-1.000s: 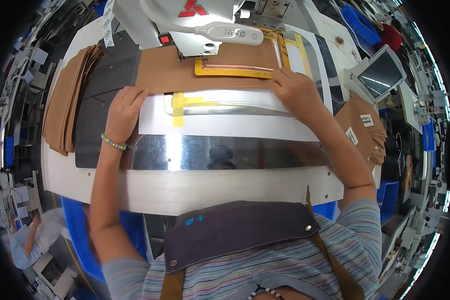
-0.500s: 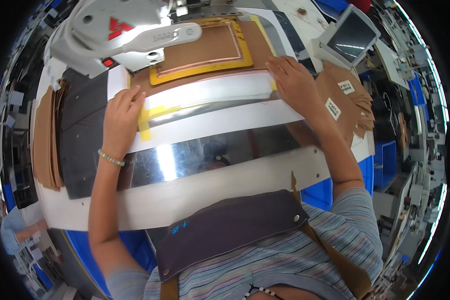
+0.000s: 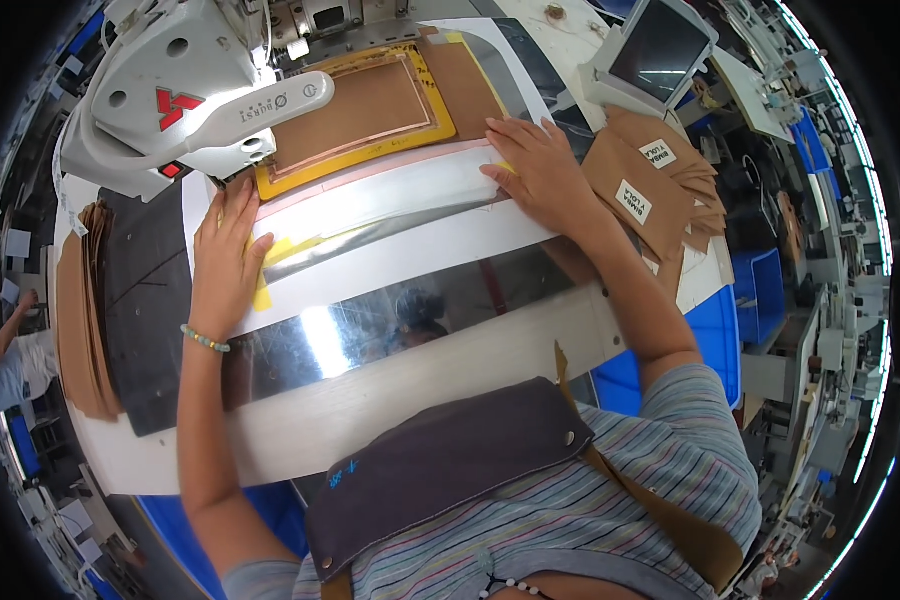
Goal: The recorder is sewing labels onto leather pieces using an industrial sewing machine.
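A brown sheet (image 3: 475, 88) lies under a yellow rectangular frame (image 3: 370, 165) beneath the head of a sewing machine (image 3: 160, 95). In front of the frame runs a silvery-white strip (image 3: 390, 195) with yellow tape (image 3: 288, 248) at its left end. My left hand (image 3: 226, 250) lies flat on the left end of this layered work, fingers stretched forward and thumb apart. On the right end rests my right hand (image 3: 548, 178), its fingers extended and slightly spread, the thumb by a bit of yellow tape. Neither hand grips anything; what lies under the palms is hidden.
Stacked brown pieces (image 3: 82, 320) stand at the left table edge. More brown pieces with white labels (image 3: 650, 185) are fanned out at right, near a tilted screen (image 3: 660, 50). A shiny metal plate (image 3: 370, 330) lies nearer me. Blue bins (image 3: 670, 345) sit below the table.
The whole view has shifted, with the machine and work now further left. My left thumb has spread from the fingers, and its fingertips sit closer to the yellow frame. Both hands stay at the work's ends.
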{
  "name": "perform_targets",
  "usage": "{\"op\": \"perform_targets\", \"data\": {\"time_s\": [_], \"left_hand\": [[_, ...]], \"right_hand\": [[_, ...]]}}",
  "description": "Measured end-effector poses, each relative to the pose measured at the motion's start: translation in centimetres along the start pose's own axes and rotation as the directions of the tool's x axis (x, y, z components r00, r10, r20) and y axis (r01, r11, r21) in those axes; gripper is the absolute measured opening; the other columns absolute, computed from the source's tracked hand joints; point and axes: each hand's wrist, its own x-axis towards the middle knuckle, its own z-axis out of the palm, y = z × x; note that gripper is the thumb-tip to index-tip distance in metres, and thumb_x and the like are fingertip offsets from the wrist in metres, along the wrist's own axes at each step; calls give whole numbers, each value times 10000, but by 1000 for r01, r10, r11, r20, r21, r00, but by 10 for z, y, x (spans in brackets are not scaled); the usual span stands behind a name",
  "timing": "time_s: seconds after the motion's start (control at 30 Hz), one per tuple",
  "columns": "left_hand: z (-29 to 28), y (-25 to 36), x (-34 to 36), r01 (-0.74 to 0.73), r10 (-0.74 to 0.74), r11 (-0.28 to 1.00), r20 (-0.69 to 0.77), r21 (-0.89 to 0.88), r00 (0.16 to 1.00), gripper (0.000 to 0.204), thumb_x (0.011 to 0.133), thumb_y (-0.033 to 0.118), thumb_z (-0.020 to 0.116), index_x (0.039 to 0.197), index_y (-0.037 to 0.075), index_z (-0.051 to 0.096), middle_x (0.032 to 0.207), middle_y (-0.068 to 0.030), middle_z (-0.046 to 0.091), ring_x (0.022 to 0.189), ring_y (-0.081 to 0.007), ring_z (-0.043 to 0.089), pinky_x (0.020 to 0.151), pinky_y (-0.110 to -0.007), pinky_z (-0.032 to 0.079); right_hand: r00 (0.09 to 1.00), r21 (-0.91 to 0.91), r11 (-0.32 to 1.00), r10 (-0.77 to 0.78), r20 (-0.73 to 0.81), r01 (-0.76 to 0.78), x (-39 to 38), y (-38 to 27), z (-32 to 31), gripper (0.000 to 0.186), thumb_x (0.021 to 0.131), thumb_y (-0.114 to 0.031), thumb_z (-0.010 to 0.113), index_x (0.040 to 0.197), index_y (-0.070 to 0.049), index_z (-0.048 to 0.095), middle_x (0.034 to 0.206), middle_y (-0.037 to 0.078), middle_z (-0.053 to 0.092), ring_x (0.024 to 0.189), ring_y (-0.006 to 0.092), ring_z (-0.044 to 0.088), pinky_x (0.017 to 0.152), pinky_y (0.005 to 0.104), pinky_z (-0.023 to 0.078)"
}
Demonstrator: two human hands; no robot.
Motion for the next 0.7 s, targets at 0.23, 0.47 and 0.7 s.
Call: {"op": "perform_targets", "data": {"time_s": [0.23,0.47,0.7], "left_hand": [[-10,5,-23,52,-51,999,-96,14,994,548,1052,276,635,1556,71,569,1698,-118,444,1579,-390,347,1249,-505,310],[-7,8,-24,116,-116,993,-126,-8,985,532,1048,389,656,1515,135,626,1664,-159,465,1566,-419,354,1202,-520,350],[-8,11,-25,154,-149,987,-116,39,982,540,1058,452,627,1527,183,632,1683,-177,429,1571,-415,342,1203,-516,352]], "right_hand": [[959,83,996,9,-282,15,-10,0,8,586,1111,-445,535,1531,-38,563,1660,134,463,1589,336,333,1276,591,256],[990,44,998,-27,-137,33,-6,1,9,559,1095,-397,557,1572,-106,545,1692,108,440,1620,331,288,1292,581,218],[993,55,998,16,-118,-10,-6,0,8,550,1110,-427,527,1580,-141,538,1704,102,421,1621,334,283,1305,576,199]]}}
